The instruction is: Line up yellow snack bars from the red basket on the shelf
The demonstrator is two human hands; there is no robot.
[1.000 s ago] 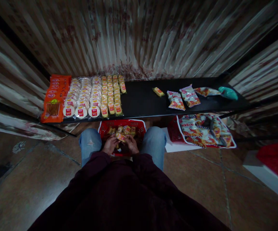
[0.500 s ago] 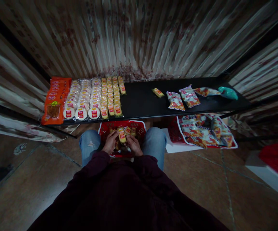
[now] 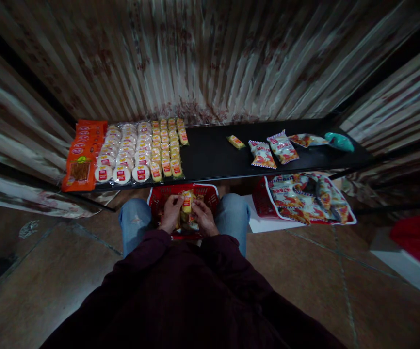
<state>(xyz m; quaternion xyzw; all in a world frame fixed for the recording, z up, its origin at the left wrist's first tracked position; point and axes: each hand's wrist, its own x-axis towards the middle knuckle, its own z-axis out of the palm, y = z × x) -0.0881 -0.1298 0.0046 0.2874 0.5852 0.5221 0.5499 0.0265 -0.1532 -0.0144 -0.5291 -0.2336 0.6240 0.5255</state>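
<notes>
Between my knees stands a red basket with several wrapped snacks inside. Above it, a small yellow packaged cake with a red label is held upright between my two hands. My left hand pinches its left edge, and my right hand grips its right side. On the shelf just beyond, matching yellow cakes lie in neat columns beside columns of round white packaged cakes.
The black shelf also carries orange packs at its left end. To the right lie a single yellow cake, white snack bags and a teal packet. A second basket full of snack bags stands below right.
Both hands stay at the basket; the yellow cake has been raised slightly and my fingers have shifted on its edges. The whole view has moved a little.
</notes>
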